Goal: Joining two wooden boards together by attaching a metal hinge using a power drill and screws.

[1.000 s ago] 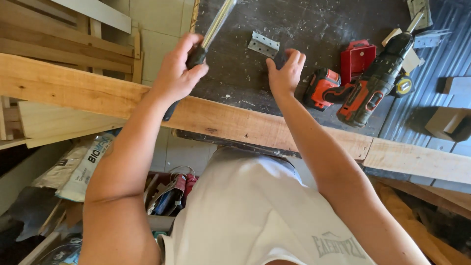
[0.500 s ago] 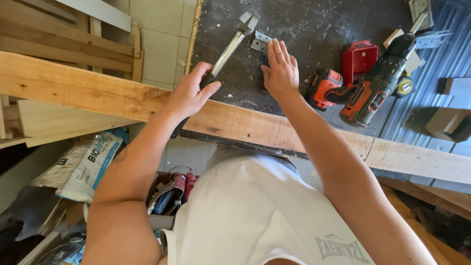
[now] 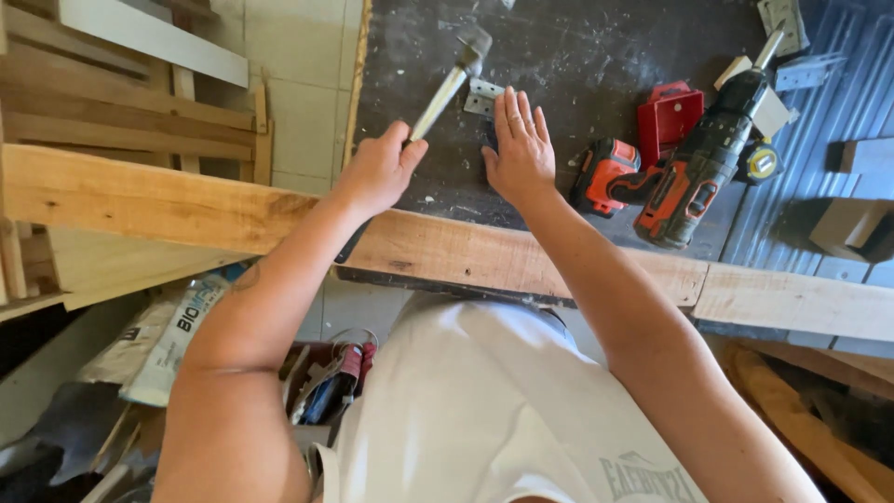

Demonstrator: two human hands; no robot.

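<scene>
Gripping a hammer (image 3: 453,79) by its handle, the left hand (image 3: 377,172) has its fingers curled tight, the steel head raised over the dark worktop (image 3: 577,56). Just right of that head lies a small metal hinge (image 3: 481,98). The right hand (image 3: 520,149) rests flat beside it, fingers straight and pressed together; whether they touch the hinge is unclear. Farther right lie a red cordless drill (image 3: 694,172) and a tape measure (image 3: 762,163).

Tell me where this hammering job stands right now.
Done: nothing visibly fastened. In hand: left hand grips the hammer, its head raised near the metal bracket; right hand lies flat on the dark worktop beside it. Left: the bracket looks unfixed; the drill lies unused.
</scene>
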